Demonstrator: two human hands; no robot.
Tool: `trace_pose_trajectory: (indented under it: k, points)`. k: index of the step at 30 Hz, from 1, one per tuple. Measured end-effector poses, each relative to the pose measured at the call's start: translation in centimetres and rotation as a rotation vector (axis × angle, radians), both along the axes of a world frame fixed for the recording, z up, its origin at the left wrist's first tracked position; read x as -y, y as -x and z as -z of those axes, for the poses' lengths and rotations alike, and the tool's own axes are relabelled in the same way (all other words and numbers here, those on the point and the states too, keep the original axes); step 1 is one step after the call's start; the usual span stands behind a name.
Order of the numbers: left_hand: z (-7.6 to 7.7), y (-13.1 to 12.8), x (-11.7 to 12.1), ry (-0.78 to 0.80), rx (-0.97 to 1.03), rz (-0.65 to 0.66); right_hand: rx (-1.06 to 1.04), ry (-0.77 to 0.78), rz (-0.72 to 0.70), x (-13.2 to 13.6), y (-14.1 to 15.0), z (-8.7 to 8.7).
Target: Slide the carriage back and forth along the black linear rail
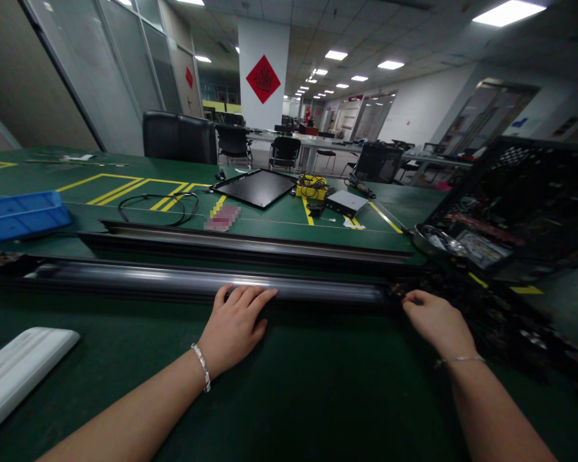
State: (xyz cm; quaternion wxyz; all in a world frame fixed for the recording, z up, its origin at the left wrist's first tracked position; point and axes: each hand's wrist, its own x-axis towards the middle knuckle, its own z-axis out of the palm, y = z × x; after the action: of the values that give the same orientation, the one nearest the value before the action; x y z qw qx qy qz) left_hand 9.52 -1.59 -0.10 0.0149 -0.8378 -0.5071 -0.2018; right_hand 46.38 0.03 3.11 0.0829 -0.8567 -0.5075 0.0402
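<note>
A long dark metal bar (pixel 173 280) with a glossy rounded top lies across the green table, running left to right before me. My left hand (pixel 238 324) rests on its front edge near the middle, palm down, fingers laid over the surface. At the bar's right end my right hand (pixel 436 317) is closed in a pinch beside a small dark end piece (pixel 397 289); what sits between the fingertips is too dark to make out. Just behind lies a second long black rail (pixel 250 246), parallel to the first.
A heap of black parts (pixel 515 327) spreads at the right, near a metal bowl (pixel 438 240) and a large black open-framed case (pixel 525 205). Left are a blue bin (pixel 24 217) and a white object (pixel 26 369). Farther back lie a flat black panel (pixel 257 186) and a grey box (pixel 347 203).
</note>
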Motion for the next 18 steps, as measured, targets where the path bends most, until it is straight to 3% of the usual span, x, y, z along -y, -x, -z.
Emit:
trace_pose_trajectory:
  k: [11, 18]
  points:
    - [-0.1, 0.0, 0.0, 0.014, 0.0, -0.004, -0.011, 0.044, 0.054, -0.1, -0.6, -0.1]
    - [-0.2, 0.0, 0.1, 0.009, -0.002, -0.004, 0.014, -0.02, 0.03, 0.1, -1.1, 0.1]
